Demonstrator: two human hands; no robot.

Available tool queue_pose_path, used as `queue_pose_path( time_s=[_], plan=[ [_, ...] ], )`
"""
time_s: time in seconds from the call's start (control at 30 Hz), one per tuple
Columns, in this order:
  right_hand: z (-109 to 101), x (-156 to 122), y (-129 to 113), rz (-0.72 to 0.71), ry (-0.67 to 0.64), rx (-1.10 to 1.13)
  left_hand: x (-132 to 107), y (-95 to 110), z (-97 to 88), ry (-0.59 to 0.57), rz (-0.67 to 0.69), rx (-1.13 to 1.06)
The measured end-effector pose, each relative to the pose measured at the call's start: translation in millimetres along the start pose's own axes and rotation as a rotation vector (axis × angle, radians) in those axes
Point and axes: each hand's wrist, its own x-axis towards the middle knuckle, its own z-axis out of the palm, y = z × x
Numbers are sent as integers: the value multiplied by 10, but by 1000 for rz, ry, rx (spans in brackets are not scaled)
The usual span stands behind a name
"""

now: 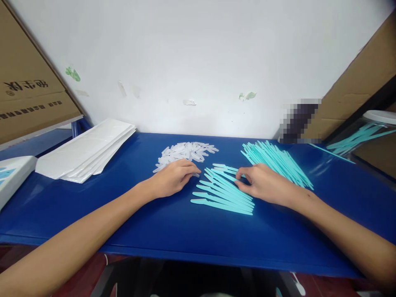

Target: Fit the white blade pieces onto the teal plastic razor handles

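Teal eyebrow razors lie fanned out (222, 196) on the blue table, blades toward the left. My left hand (173, 177) is closed in a pinch on a translucent razor cap (196, 175), whose end shows at the fingertips. Behind that hand spreads a pile of similar caps (185, 152). Over the upper right of the fan, my right hand (260, 181) pinches the handle of an eyebrow razor (227, 168); the fingers hide part of it. A larger heap of razors (275, 163) sits just behind my right hand.
White plastic bags (86, 148) are stacked at the left, near a white box (15, 177). Cardboard boxes (34, 78) lean at both sides. A clear jar (368, 134) with teal razors lies at the right. The white wall (192, 62) borders the blue table (154, 231).
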Motion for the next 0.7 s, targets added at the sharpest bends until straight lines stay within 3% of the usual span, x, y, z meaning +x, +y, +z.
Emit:
queue_pose_path(
  time_s=[0.3, 0.5, 0.7],
  plan=[
    [-12, 3, 7, -94, 21, -185, 23, -35, -10, 16, -75, -1],
    [-13, -4, 34, -127, 73, -176, 20, -11, 19, 61, -90, -23],
    [-97, -9, 53, -263, 320, -252, 6, 20, 2, 21, -44, -25]
  ],
)
